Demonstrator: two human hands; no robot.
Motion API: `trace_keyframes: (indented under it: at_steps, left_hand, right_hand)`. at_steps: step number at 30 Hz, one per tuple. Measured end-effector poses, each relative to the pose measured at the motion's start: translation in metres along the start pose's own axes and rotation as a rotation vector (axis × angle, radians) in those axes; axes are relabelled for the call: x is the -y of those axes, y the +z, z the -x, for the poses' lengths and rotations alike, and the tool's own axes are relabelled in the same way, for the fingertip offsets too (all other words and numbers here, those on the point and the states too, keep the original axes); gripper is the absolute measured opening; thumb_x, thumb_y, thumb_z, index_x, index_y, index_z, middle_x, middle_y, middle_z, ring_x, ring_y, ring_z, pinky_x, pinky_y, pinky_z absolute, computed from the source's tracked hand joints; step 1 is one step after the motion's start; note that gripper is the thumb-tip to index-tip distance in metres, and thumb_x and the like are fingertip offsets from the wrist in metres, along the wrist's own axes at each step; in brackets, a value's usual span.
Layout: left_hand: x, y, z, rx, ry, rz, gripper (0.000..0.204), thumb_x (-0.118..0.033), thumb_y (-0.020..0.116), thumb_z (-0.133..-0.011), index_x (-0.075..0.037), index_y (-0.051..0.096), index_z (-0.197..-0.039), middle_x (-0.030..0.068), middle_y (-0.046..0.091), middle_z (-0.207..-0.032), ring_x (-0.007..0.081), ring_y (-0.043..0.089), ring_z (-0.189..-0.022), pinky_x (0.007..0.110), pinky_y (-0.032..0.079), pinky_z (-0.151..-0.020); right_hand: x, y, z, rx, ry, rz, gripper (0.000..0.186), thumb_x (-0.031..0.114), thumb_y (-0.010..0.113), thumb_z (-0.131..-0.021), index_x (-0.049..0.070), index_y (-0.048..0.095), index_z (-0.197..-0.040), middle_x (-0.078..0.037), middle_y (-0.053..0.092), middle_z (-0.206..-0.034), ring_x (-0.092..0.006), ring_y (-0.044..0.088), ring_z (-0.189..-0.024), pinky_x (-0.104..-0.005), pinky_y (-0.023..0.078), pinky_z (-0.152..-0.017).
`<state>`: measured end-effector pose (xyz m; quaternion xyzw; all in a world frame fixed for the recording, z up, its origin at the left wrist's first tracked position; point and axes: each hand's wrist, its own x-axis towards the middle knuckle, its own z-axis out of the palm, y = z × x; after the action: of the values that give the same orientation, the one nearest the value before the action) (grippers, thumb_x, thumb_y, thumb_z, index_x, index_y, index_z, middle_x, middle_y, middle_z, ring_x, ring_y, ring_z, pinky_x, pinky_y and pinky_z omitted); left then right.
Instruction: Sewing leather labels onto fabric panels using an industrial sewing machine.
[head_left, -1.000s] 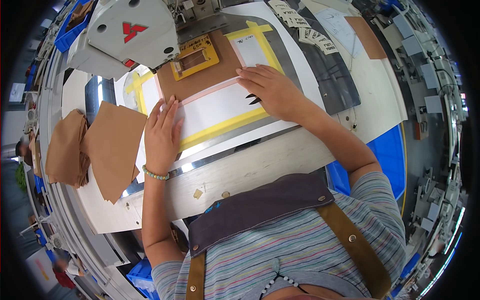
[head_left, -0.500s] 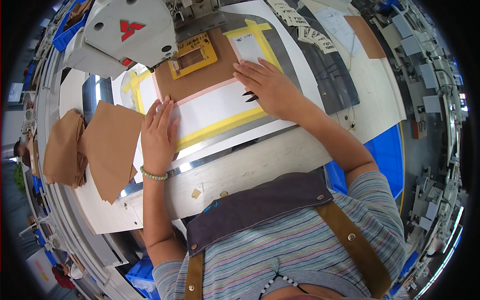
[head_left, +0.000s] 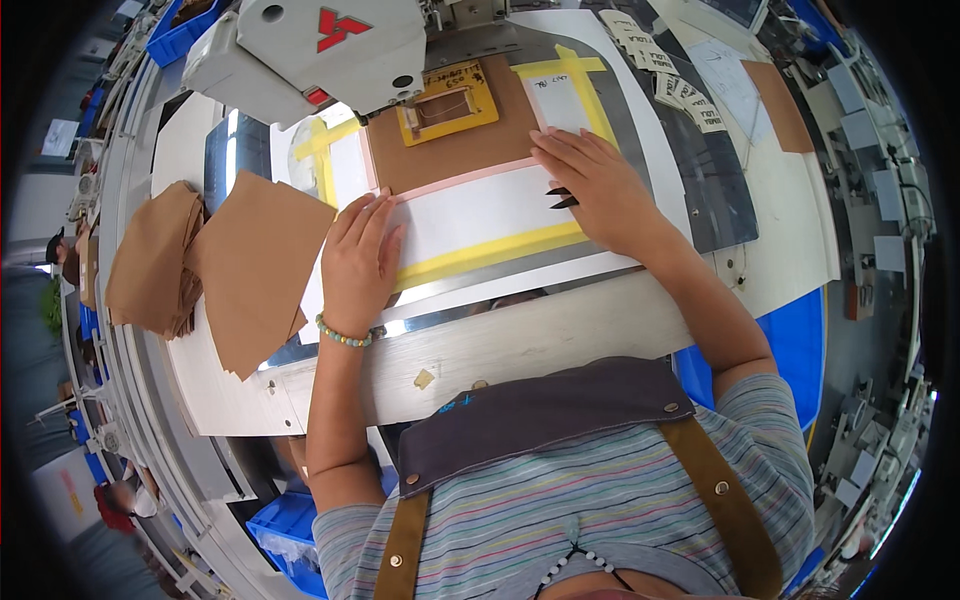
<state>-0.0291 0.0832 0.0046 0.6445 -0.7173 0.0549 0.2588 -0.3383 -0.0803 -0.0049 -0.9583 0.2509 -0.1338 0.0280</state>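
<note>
A brown panel (head_left: pixel 455 163) lies on the white taped board under the machine head, inside pink edging strips (head_left: pixel 460 178). A yellow frame (head_left: pixel 470 125) with a rectangular window rests on it, thread showing in the opening. My left hand (head_left: pixel 360 255) lies flat and open, its fingertips at the panel's near left corner. At the near right corner, my right hand (head_left: pixel 600 190) has its fingers stretched out along the edge. Black tweezers (head_left: pixel 563 198) are tucked in that hand, their two pointed tips sticking out to the left; the rest is hidden beneath the palm.
The white machine head (head_left: pixel 310 55) stands over the board's far left. Brown pieces (head_left: pixel 255 260) and a folded brown stack (head_left: pixel 155 260) lie at left. Small printed labels (head_left: pixel 690 100) sit at far right beside a brown sheet (head_left: pixel 778 105). A blue bin (head_left: pixel 795 350) is below the table's right side.
The whole view has shifted, so everything appears farther right and slightly higher. Against the panel and yellow frame, both hands keep nearly the same places.
</note>
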Motion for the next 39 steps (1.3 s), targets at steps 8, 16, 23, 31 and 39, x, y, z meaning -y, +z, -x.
trace_keyframes:
  at_steps: [8,16,23,31,39]
  left_hand:
    - [-0.005,-0.003,-0.001,-0.006,-0.012,-0.053,0.043,-0.002,0.073,-0.091,0.000,0.067,-0.133,0.0156,0.073,-0.128,0.0361,0.063,-0.129,0.045,0.052,-0.106]
    - [0.002,0.000,0.003,0.057,-0.004,-0.159,0.045,-0.012,0.072,-0.094,-0.002,0.066,-0.138,0.0121,0.068,-0.141,0.0370,0.058,-0.137,0.047,0.050,-0.109]
    - [0.000,0.004,0.004,0.020,-0.024,-0.206,0.042,-0.011,0.072,-0.093,0.000,0.068,-0.134,0.0134,0.073,-0.131,0.0361,0.065,-0.126,0.045,0.053,-0.104]
    - [-0.001,0.000,0.002,0.037,0.001,-0.157,0.036,-0.007,0.071,-0.093,0.002,0.069,-0.128,0.0163,0.073,-0.131,0.0374,0.066,-0.125,0.045,0.053,-0.105]
    - [0.001,0.001,0.004,0.041,0.004,-0.113,0.038,-0.002,0.070,-0.093,0.001,0.068,-0.131,0.0152,0.069,-0.138,0.0363,0.064,-0.127,0.046,0.051,-0.108]
  right_hand:
    - [0.001,-0.001,-0.004,-0.014,-0.008,-0.014,0.055,0.013,0.064,-0.098,0.005,0.053,-0.151,-0.008,0.048,-0.162,-0.0227,0.039,-0.153,-0.0462,0.030,-0.129]
    - [0.002,0.000,-0.004,-0.021,-0.019,0.010,0.055,0.013,0.064,-0.097,0.006,0.054,-0.151,-0.008,0.049,-0.161,-0.0245,0.041,-0.152,-0.0468,0.031,-0.127]
    - [0.002,-0.003,-0.006,-0.015,-0.027,0.002,0.053,0.013,0.064,-0.097,0.006,0.056,-0.149,-0.008,0.050,-0.160,-0.0243,0.041,-0.152,-0.0472,0.032,-0.127]
    - [0.000,0.004,0.000,-0.076,-0.022,0.011,0.052,0.008,0.062,-0.095,0.004,0.057,-0.146,-0.009,0.051,-0.159,-0.0272,0.042,-0.150,-0.0482,0.034,-0.124]
    - [-0.005,0.002,0.000,-0.128,-0.087,0.029,0.047,0.007,0.058,-0.097,0.006,0.060,-0.144,-0.010,0.055,-0.156,-0.0274,0.052,-0.143,-0.0440,0.042,-0.119]
